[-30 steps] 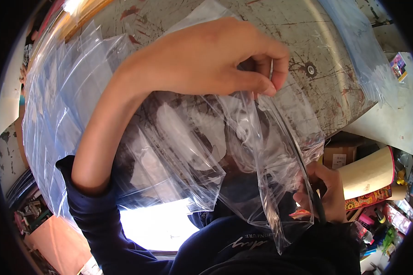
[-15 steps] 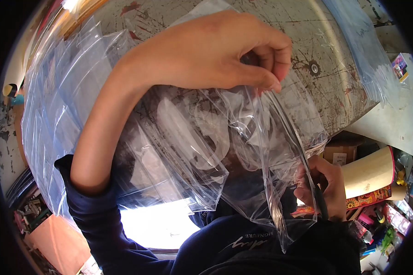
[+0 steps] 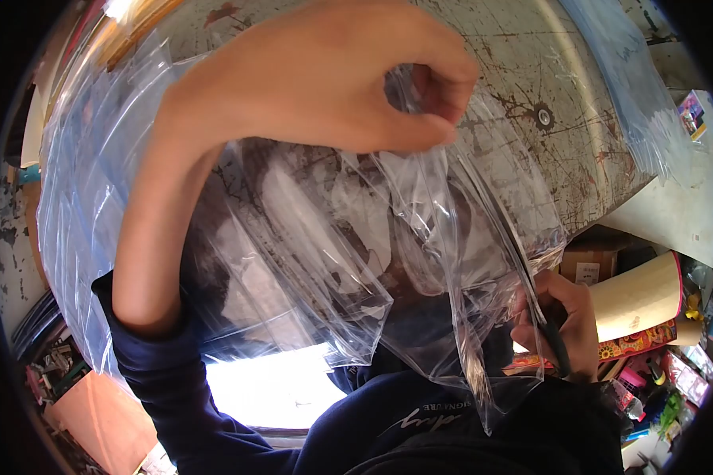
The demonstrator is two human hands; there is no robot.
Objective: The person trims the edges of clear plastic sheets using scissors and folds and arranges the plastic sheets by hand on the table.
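My left hand (image 3: pixel 325 87) reaches across the top of the view, thumb and fingertips pinched on the edge of a clear plastic sheet (image 3: pixel 428 214). The sheet hangs in creased folds below the pinch and down in front of my dark shirt. At the right, my right hand (image 3: pixel 574 321) is closed around the dark handle of a pair of scissors (image 3: pixel 523 265). The long blades point up toward my left hand and lie along the plastic. Whether the blades are parted is hard to see through the shiny folds. More clear plastic sheets (image 3: pixel 95 206) are layered at the left.
The scratched table (image 3: pixel 515 47) has a screw head (image 3: pixel 543 118) in its surface. Another stack of plastic (image 3: pixel 622 71) lies at the upper right. A cardboard box (image 3: pixel 594 257), a cream roll (image 3: pixel 638 297) and mixed clutter (image 3: pixel 673 388) fill the lower right.
My left hand has shifted left and slightly up, drawing the pinched plastic edge with it. The scissors have shifted only slightly, and my right hand stays almost in place.
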